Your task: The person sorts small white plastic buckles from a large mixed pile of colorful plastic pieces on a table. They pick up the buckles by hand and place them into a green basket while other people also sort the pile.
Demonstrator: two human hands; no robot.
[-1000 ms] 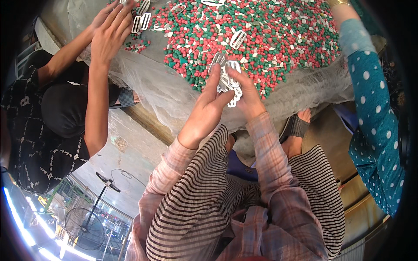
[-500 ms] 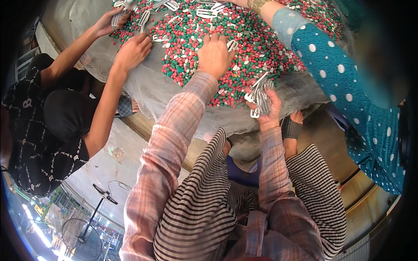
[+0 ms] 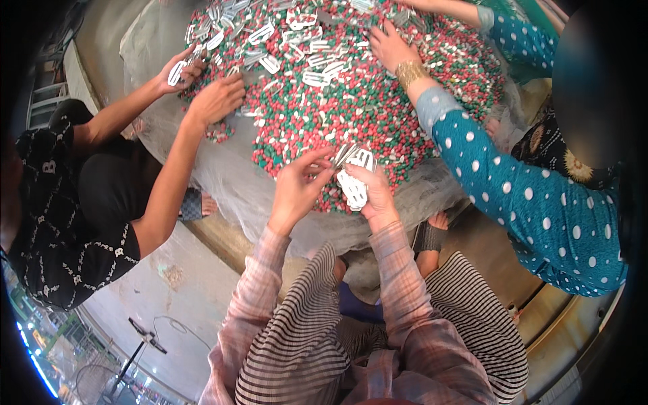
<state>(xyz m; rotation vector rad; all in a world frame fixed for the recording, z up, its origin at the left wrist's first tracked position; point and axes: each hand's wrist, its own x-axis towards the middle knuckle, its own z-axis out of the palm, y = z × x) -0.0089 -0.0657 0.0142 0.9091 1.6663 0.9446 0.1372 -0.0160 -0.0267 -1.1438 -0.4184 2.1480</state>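
The person's right hand (image 3: 375, 196) was closed in a grip around a small stack of white flat plastic clips (image 3: 352, 183), held just above the near edge of the heap. The left hand (image 3: 297, 190) pinched one more clip (image 3: 344, 154) between its fingertips, right at the top of the stack.

The stack looked loosely fanned, so my judgement was that a clip could slide out and drop back among the red, green and white beads (image 3: 358, 101), where white pieces are hard to pick out. The heap also sat close to the edge, so a careless sweep might push beads off onto the floor.

More white clips (image 3: 317, 77) lay scattered on the far part of the heap. The beads rested on a translucent plastic sheet (image 3: 223, 175) spread over a low round desk (image 3: 216, 236). Two other people worked there: bare arms (image 3: 169, 155) on the left, a teal dotted sleeve (image 3: 526, 196) on the right. The floor (image 3: 169, 297) below was pale concrete.
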